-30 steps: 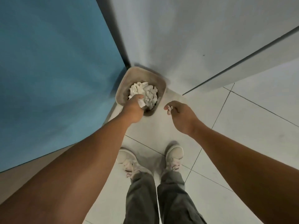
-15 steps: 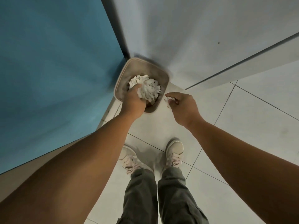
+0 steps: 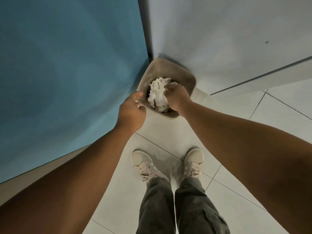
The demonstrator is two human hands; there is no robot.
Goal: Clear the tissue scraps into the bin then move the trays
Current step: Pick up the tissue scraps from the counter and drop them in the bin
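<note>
Beige bin (image 3: 190, 76) on the tiled floor (image 3: 168, 132), tucked into the corner between a blue panel (image 3: 67, 73) and a white wall (image 3: 219, 31), crumpled tissue wad (image 3: 157, 95) inside it, right hand (image 3: 177, 98) curled over the wad, left hand (image 3: 130, 112) at the bin's left rim, pinching a small tissue scrap (image 3: 137, 103).

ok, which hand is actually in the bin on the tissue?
The right hand: its fingers curl onto the crumpled tissue inside the bin. The left hand is outside, gripping the bin's near-left rim.

Blue panel (image 3: 67, 73), pale wall (image 3: 219, 39), white floor tiles (image 3: 162, 130), beige sneakers (image 3: 141, 159).
</note>
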